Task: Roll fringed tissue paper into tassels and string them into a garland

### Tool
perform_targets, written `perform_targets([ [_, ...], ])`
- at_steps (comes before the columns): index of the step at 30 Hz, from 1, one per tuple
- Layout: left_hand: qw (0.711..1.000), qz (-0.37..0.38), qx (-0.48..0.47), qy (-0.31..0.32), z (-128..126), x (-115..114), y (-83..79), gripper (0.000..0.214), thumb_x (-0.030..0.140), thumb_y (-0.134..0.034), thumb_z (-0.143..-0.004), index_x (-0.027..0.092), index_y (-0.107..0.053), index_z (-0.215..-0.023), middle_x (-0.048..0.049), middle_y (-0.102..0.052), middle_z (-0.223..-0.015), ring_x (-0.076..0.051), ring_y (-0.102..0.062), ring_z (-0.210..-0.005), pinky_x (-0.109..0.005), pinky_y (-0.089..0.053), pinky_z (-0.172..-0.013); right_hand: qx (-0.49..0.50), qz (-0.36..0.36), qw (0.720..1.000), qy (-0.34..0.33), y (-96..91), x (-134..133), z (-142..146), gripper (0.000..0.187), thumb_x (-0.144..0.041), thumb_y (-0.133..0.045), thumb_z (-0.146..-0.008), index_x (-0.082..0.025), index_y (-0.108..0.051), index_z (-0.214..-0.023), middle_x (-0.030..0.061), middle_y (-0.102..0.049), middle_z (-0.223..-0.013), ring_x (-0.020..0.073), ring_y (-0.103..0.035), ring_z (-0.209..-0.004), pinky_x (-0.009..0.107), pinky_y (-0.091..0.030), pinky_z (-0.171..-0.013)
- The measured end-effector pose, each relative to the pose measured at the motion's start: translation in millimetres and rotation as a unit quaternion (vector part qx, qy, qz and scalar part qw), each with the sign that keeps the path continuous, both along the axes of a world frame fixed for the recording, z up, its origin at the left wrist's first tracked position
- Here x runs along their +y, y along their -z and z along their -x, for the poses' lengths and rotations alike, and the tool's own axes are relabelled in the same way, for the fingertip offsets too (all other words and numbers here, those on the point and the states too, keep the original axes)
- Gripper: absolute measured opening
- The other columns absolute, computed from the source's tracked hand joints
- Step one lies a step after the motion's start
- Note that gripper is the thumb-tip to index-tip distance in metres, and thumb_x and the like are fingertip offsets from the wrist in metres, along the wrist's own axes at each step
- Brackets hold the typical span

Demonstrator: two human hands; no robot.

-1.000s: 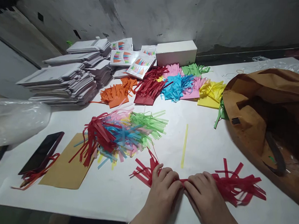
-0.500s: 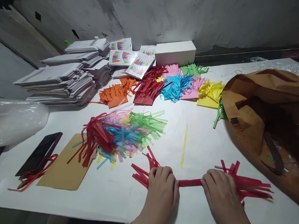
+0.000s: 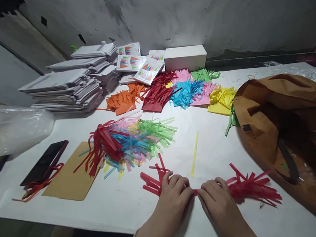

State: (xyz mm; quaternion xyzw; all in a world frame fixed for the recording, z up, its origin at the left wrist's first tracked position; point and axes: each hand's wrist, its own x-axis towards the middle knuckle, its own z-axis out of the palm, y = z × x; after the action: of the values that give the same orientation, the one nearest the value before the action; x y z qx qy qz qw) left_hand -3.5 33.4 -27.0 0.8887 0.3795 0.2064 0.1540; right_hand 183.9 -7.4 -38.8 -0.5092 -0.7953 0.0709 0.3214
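Note:
Near the front of the white table, a red paper tassel (image 3: 255,188) lies sideways, its fringed ends fanning out on both sides. My left hand (image 3: 175,194) is closed on its middle band, left of centre. Closed on the same band from the right is my right hand (image 3: 216,196). Between the hands only a short bit of red band shows, as the fingers cover the rest. Beyond my hands lies a thin yellow paper strip (image 3: 194,154). A pile of fringed tassels in red, blue, pink and green (image 3: 133,142) rests to the left.
Folded fringed paper bundles (image 3: 157,97) line the back, by a white box (image 3: 185,58) and printed packets (image 3: 148,70). Stacks of white packets (image 3: 65,89) stand back left. A phone (image 3: 44,162) and brown card (image 3: 71,174) lie left. A large brown bag (image 3: 254,107) gapes at right.
My right hand has slid left along the red band, close to my left hand. The stretch of band showing between them is much shorter. My left hand has shifted slightly right.

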Motion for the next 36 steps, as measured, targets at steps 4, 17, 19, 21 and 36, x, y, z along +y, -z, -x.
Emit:
perform_targets([
  [4,0.999,-0.019,-0.018,0.021,-1.5,-0.3,3.3,0.016,0.006,-0.057,-0.090,0.021,-0.062,-0.091,-0.0016,-0.065,-0.095,-0.022,-0.054,-0.094,-0.052,-0.022,-0.109,0.028,-0.004,1.000,0.013,1.0,1.4,4.6,0.025,-0.014,-0.042,-0.104,-0.019,-0.062,-0.089,0.0019,-0.062,-0.081,0.0189,-0.052,-0.080,0.041,-0.032,-0.087],
  [17,0.996,0.065,-0.006,-0.054,-4.5,-2.4,-2.2,0.018,0.009,-0.050,-0.094,0.019,-0.061,-0.084,-0.0036,-0.065,-0.092,-0.023,-0.053,-0.088,-0.048,-0.031,-0.093,-0.034,0.007,0.999,0.021,11.6,-18.5,-38.7,0.016,-0.010,-0.051,-0.097,-0.022,-0.063,-0.098,0.0026,-0.067,-0.095,0.0208,-0.057,-0.093,0.044,-0.030,-0.100],
  [19,0.994,0.076,0.026,-0.074,-10.0,-3.1,-6.6,0.019,0.007,-0.049,-0.092,0.018,-0.061,-0.082,-0.0047,-0.064,-0.091,-0.024,-0.052,-0.087,-0.050,-0.032,-0.093,-0.043,0.005,0.998,0.045,12.1,-20.9,-38.4,0.014,-0.012,-0.056,-0.094,-0.024,-0.063,-0.097,0.0019,-0.068,-0.098,0.0216,-0.059,-0.096,0.045,-0.028,-0.103],
  [21,0.991,0.082,0.061,-0.087,-16.1,-2.5,-11.0,0.017,0.006,-0.050,-0.089,0.017,-0.061,-0.081,-0.0053,-0.063,-0.089,-0.024,-0.051,-0.086,-0.051,-0.033,-0.092,-0.035,0.001,0.996,0.085,11.9,-22.4,-31.6,0.012,-0.013,-0.057,-0.093,-0.024,-0.062,-0.093,0.0018,-0.069,-0.096,0.0224,-0.061,-0.095,0.047,-0.028,-0.102],
  [36,0.979,-0.118,0.122,0.115,-8.5,17.0,-1.6,0.009,0.018,-0.067,-0.091,0.019,-0.064,-0.083,0.0007,-0.064,-0.086,-0.020,-0.051,-0.086,-0.053,-0.021,-0.107,0.021,-0.017,0.991,0.133,15.1,-26.0,-11.4,0.022,-0.016,-0.047,-0.099,-0.025,-0.067,-0.100,0.0009,-0.071,-0.093,0.0228,-0.062,-0.095,0.053,-0.024,-0.110],
])
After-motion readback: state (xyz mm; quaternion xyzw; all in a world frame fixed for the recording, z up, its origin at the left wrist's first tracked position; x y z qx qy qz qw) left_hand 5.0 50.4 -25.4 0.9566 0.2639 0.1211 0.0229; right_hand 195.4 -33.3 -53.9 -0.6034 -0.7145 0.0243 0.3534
